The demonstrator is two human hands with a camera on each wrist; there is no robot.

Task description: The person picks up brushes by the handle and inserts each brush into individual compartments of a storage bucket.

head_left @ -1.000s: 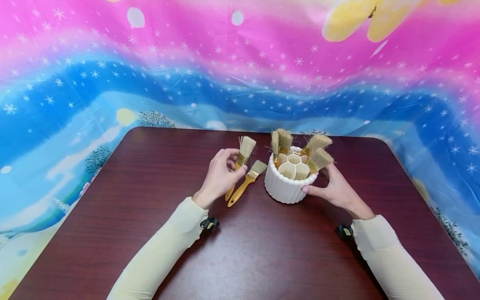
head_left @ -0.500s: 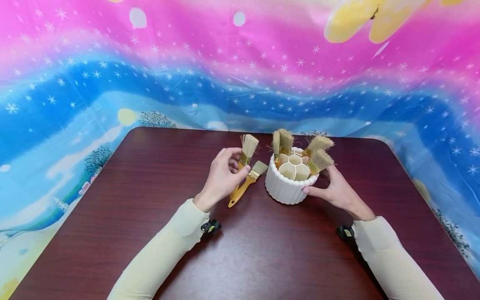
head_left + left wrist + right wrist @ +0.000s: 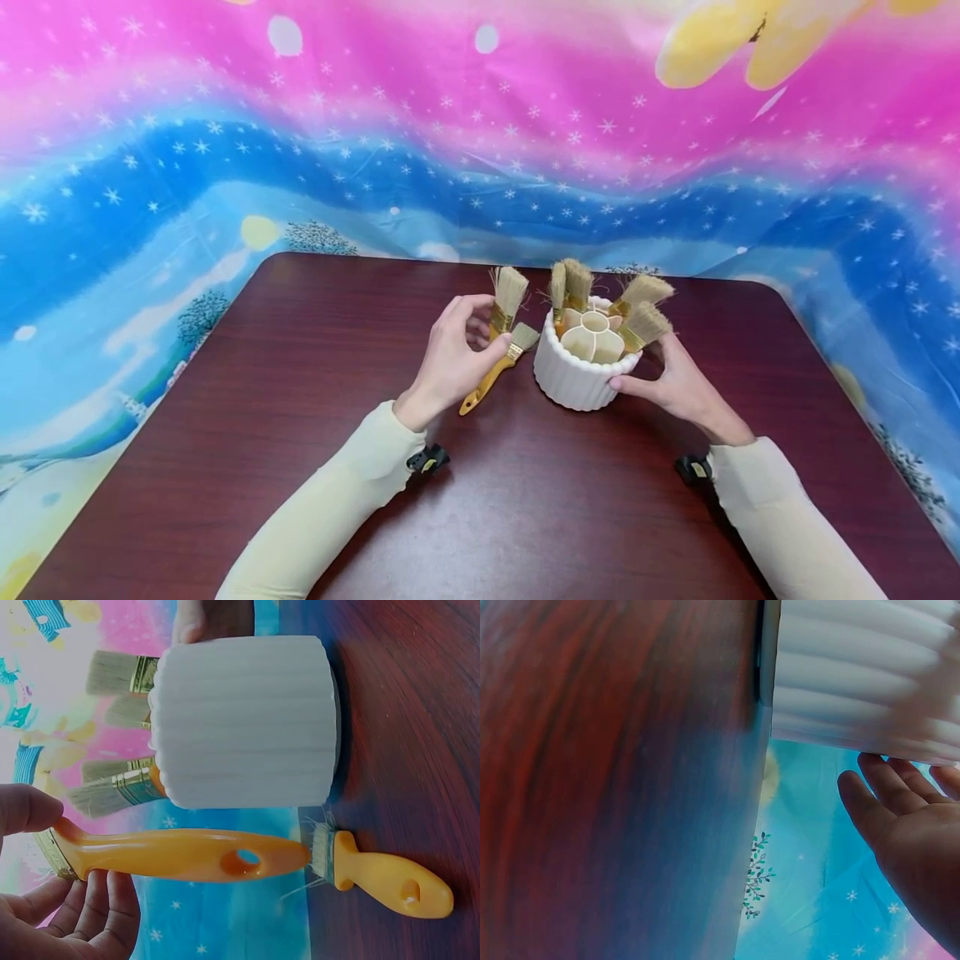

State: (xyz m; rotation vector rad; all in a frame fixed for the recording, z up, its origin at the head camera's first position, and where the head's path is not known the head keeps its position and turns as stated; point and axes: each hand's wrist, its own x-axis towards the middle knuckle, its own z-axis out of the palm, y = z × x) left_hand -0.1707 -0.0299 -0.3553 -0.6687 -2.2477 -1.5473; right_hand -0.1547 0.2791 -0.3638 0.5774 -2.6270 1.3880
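My left hand [image 3: 453,358] pinches a flat paintbrush [image 3: 180,855] near its metal ferrule, bristles up and orange handle down. In the left wrist view this handle hangs above the table, just left of a white ribbed brush holder [image 3: 573,383]. A second paintbrush [image 3: 487,387] lies on the table beyond the left hand, with its bristles towards the holder. My right hand [image 3: 678,383] holds the holder's right side, thumb on the front near the rim; in the right wrist view its fingertips touch the ribbed wall. Several paintbrushes [image 3: 648,292] stand in the holder's outer compartments, bristles up.
The holder has petal-shaped compartments around a round middle one [image 3: 595,322]. Everything stands on a dark red-brown wooden table [image 3: 570,508]. A printed pink and blue cloth [image 3: 420,142] hangs behind the table and along its sides.
My left hand has moved a little to the right with the paintbrush, closer to the holder. The right hand stays at the holder, and the brush on the table stays put.
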